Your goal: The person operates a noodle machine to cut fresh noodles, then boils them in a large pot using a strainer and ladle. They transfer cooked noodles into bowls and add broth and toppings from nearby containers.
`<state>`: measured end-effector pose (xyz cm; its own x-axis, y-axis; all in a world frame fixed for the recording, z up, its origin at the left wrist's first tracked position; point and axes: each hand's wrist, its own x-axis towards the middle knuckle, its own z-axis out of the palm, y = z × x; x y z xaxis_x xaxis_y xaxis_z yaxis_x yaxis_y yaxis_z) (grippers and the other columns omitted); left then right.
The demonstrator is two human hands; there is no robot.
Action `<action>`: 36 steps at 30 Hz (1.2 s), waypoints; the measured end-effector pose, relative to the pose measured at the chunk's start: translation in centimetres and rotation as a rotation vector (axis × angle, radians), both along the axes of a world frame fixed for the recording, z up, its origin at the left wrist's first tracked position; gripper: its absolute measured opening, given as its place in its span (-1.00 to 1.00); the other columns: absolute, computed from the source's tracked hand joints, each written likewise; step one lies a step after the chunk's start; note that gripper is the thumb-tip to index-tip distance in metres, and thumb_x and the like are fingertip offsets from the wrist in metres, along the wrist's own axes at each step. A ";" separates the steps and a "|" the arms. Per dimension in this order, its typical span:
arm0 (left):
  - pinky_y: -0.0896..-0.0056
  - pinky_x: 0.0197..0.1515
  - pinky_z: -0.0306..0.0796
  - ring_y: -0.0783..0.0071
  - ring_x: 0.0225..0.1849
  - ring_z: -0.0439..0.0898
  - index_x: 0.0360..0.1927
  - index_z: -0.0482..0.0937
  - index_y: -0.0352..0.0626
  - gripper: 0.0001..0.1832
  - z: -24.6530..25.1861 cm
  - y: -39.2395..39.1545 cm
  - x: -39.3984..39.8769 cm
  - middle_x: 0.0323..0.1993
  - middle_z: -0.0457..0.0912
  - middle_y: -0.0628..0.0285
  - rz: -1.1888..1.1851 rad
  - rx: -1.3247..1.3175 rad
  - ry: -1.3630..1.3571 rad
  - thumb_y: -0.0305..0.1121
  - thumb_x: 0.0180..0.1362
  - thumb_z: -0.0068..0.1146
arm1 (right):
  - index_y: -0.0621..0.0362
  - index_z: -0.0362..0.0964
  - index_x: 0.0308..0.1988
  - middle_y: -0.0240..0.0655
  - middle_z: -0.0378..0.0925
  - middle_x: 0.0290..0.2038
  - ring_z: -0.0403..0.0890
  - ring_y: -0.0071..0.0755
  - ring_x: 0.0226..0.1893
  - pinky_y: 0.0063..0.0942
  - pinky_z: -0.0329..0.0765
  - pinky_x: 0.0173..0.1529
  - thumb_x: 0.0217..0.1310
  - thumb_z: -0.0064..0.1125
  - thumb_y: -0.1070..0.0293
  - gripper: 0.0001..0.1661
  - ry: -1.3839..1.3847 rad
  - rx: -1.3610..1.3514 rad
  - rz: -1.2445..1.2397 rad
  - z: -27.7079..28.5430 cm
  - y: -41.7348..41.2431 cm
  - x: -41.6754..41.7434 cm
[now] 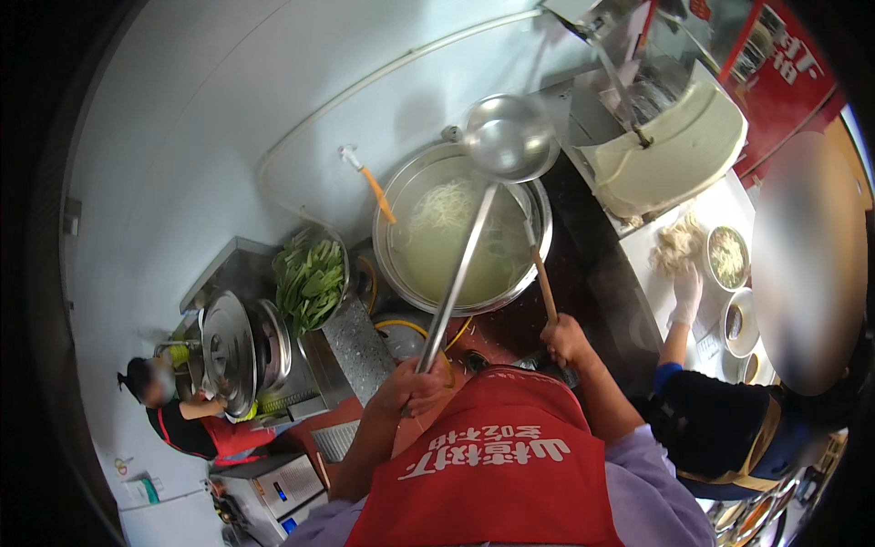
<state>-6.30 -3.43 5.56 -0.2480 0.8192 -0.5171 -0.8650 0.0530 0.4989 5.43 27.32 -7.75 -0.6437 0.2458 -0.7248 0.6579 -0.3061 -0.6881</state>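
My left hand (pixel 412 388) grips the long metal handle of a large ladle (pixel 509 140). Its round bowl is raised over the far rim of a big metal pot (pixel 378 254). Pale noodles (pixel 444 206) float in the pot's cloudy liquid, towards the far left side. In my right hand (pixel 567 340) is the wooden handle of a second tool (pixel 545 284). The metal end of that tool reaches into the pot at its right side; its head is partly hidden behind the ladle and in the steam.
A bowl of cut leafy greens (pixel 311 280) stands left of the pot, and an orange hose (pixel 377 195) hangs over its rim. At right, a co-worker's gloved hand (pixel 685 297) touches noodles (pixel 677 246) beside several bowls (pixel 728 256). Another person (pixel 188 417) works at far left.
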 end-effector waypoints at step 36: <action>0.60 -0.83 0.24 0.68 -0.80 0.23 -0.27 0.36 -0.10 -0.86 -9.5 -15.2 3.9 -0.72 0.22 0.45 0.571 -0.113 -0.092 -0.43 0.19 0.11 | 0.24 0.31 -0.61 -0.25 0.31 -0.72 0.32 -0.31 -0.81 -0.35 0.23 -0.75 0.01 0.11 0.47 -0.80 -0.272 0.338 0.522 7.7 8.4 -12.7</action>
